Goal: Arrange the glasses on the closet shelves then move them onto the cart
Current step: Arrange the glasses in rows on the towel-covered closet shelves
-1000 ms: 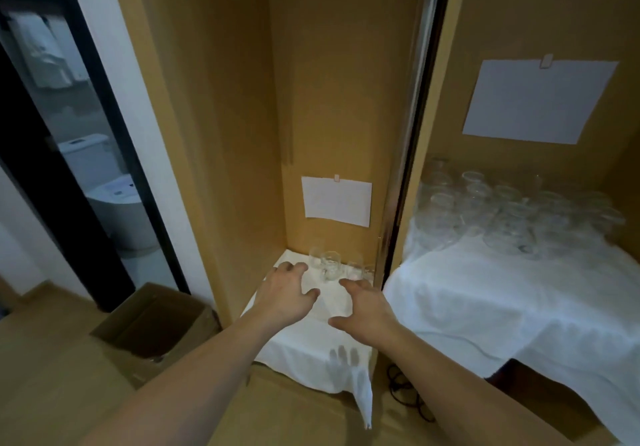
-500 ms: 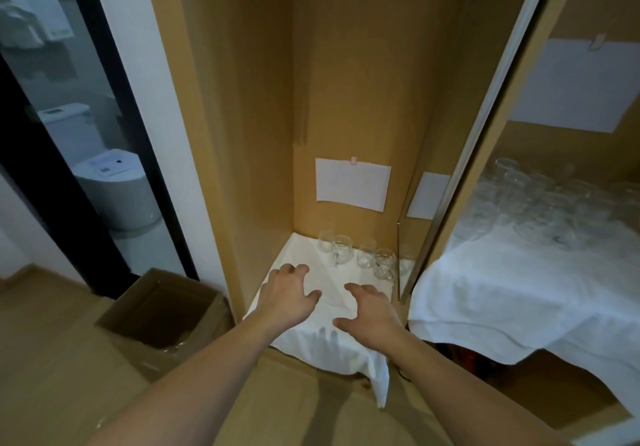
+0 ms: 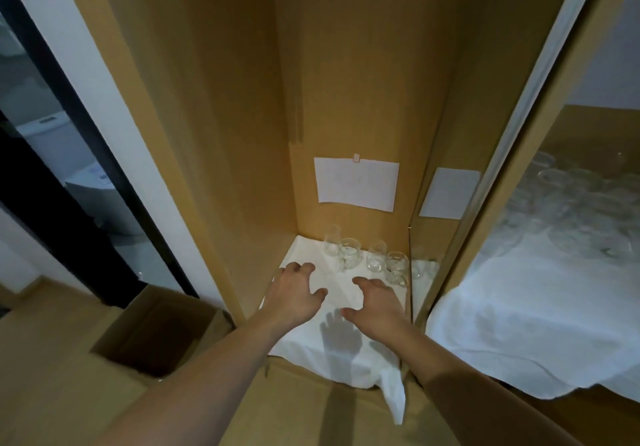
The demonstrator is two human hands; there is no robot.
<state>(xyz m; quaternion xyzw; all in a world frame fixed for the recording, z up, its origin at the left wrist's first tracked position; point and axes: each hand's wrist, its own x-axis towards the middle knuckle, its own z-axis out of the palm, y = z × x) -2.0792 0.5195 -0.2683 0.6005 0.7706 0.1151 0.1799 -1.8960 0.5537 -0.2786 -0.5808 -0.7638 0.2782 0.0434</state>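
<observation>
A tall wooden closet point(image 3: 221, 106) fills the view, its narrow left compartment open down to a low shelf covered by a white cloth point(image 3: 349, 348) whose near edge hangs over the front. To the right, past a sliding door edge, a wider shelf carries a second white cloth point(image 3: 526, 324) with a blurred crowd of clear glasses point(image 3: 575, 210) at its far side. An open cardboard box point(image 3: 156, 334) sits on the floor at the near left. A white paper sheet point(image 3: 356, 184) is taped to the compartment's back wall. Both hands reach into the left compartment: the left hand point(image 3: 294, 293) and the right hand point(image 3: 377, 303) lie palm-down over the cloth, fingers spread and loosely bent, holding nothing. Just beyond the fingertips, four small glasses point(image 3: 363, 258) stand upright in a row along the far right of the shelf.
</observation>
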